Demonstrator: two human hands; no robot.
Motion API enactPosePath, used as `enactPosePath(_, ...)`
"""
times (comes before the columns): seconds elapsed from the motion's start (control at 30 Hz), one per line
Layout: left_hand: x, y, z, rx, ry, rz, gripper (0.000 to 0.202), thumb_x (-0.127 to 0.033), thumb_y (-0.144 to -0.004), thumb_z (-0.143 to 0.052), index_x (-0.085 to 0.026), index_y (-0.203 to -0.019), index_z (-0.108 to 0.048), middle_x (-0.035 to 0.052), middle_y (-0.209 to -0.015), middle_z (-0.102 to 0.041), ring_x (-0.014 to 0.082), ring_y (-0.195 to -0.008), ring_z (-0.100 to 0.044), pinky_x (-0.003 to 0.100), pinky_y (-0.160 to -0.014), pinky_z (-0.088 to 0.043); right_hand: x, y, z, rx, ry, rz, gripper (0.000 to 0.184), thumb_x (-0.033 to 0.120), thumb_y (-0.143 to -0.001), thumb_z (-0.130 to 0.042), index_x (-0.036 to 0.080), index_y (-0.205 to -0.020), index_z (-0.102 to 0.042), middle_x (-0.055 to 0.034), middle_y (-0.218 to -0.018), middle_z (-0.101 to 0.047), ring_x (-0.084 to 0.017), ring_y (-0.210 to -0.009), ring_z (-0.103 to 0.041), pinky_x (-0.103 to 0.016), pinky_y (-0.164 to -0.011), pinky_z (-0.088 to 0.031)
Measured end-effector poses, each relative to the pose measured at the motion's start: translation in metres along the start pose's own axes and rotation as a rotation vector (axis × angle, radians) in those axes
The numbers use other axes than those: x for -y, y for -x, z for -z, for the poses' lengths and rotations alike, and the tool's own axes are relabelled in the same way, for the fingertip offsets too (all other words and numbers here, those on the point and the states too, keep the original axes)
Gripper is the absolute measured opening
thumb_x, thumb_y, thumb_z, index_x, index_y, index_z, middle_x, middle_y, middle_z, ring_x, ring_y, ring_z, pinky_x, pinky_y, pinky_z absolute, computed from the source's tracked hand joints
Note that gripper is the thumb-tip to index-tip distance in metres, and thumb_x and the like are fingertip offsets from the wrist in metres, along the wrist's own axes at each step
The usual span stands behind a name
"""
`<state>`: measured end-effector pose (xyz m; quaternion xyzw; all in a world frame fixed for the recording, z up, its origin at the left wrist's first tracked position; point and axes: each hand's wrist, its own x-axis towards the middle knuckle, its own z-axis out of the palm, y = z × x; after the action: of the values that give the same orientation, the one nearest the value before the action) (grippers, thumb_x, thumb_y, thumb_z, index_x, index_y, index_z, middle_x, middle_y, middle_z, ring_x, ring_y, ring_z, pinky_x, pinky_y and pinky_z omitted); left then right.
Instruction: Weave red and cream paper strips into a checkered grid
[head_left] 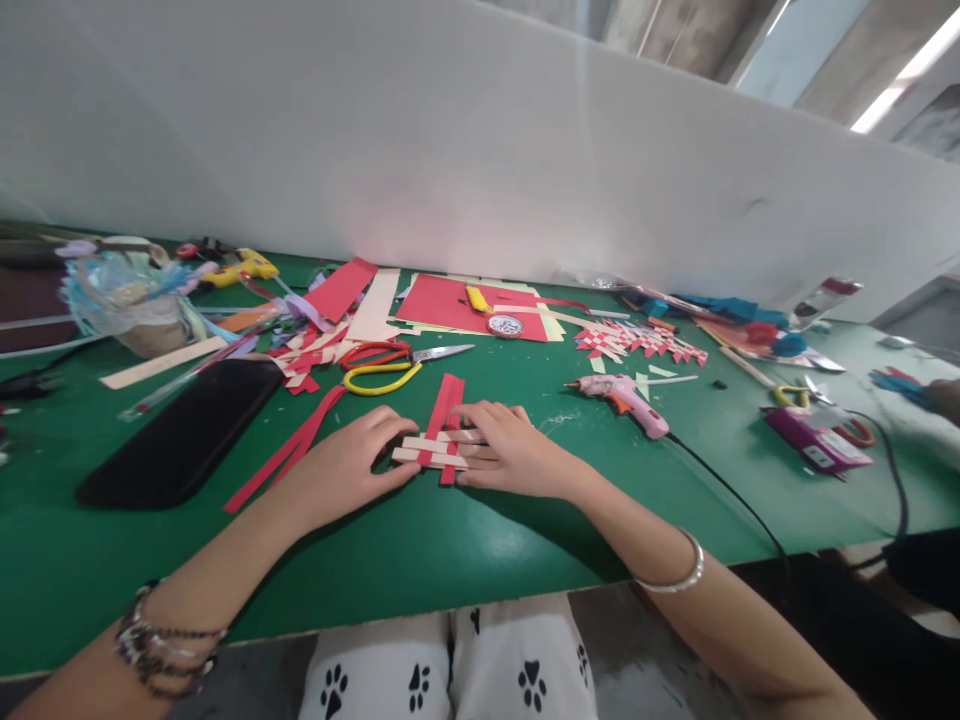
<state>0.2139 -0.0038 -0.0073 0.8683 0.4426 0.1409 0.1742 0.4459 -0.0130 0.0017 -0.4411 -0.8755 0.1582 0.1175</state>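
A small weave of red and cream paper strips (441,440) lies flat on the green table (465,540). My left hand (346,462) rests at its left edge, fingers stretched out and pressing on the ends of the cream strips. My right hand (510,448) lies on its right side, fingers flat over the strips, holding them down. Loose red strips (289,447) run off to the left of my left hand.
Yellow-and-orange scissors (390,365) lie behind the weave. A pink glue gun (628,398) with a black cord sits to the right, a black phone (184,430) to the left. Red paper sheets (457,303), a finished weave (645,340) and scraps crowd the back by the white wall.
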Motion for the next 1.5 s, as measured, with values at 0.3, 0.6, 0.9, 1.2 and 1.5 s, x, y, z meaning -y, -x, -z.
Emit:
enactPosePath(0.3, -0.003, -0.003, -0.006, -0.019, 0.100, 0.047, 0.038, -0.046, -0.082, -0.048, -0.020, -0.108, -0.054, 0.0028, -0.087, -0.057, 0.0162, -0.072, -0.054, 0.025, -0.061, -0.044, 0.002, -0.008, -0.007, 0.008, 0.033, -0.080, 0.045, 0.039, -0.075, -0.059, 0.017, -0.111, -0.046, -0.0104, -0.109, -0.060, -0.027, -0.101, -0.054, -0.036, -0.078, -0.030)
enactPosePath(0.6, -0.019, -0.001, 0.003, 0.046, 0.171, 0.101, 0.036, -0.045, -0.086, -0.037, -0.021, -0.106, -0.056, 0.0008, -0.076, -0.059, 0.0151, -0.063, -0.052, 0.025, -0.056, -0.041, -0.001, -0.004, 0.014, 0.128, -0.104, -0.191, 0.017, 0.025, -0.086, -0.043, 0.019, -0.100, -0.052, 0.0003, -0.074, -0.064, -0.016, -0.074, -0.055, -0.036, -0.080, -0.025)
enactPosePath(0.9, -0.024, 0.021, -0.009, -0.117, 0.037, 0.195, 0.031, -0.040, -0.082, -0.044, -0.021, -0.103, -0.055, 0.0047, -0.098, -0.056, 0.0198, -0.083, -0.058, 0.030, -0.070, -0.047, -0.008, 0.004, 0.002, -0.224, 0.066, -0.142, 0.015, 0.024, -0.083, -0.051, 0.019, -0.095, -0.056, -0.0064, -0.097, -0.061, -0.020, -0.091, -0.052, -0.034, -0.078, -0.022)
enactPosePath(1.2, -0.031, 0.030, -0.026, -0.251, -0.029, 0.231, 0.030, -0.037, -0.081, -0.045, -0.020, -0.103, -0.055, 0.0068, -0.099, -0.058, 0.0228, -0.090, -0.058, 0.034, -0.076, -0.048, 0.012, 0.045, -0.022, -0.286, 0.080, -0.179, 0.013, 0.018, -0.078, -0.059, 0.021, -0.091, -0.057, -0.0025, -0.096, -0.061, -0.019, -0.091, -0.054, -0.037, -0.082, -0.022)
enactPosePath(1.5, -0.038, 0.043, -0.044, -0.376, -0.181, 0.138, 0.032, -0.030, -0.088, -0.035, -0.018, -0.112, -0.053, 0.0087, -0.100, -0.059, 0.0228, -0.092, -0.056, 0.034, -0.075, -0.048, 0.025, 0.050, -0.047, -0.449, 0.000, -0.403, 0.010, 0.019, -0.079, -0.060, 0.025, -0.086, -0.062, -0.0005, -0.087, -0.060, -0.019, -0.083, -0.053, -0.034, -0.073, -0.023)
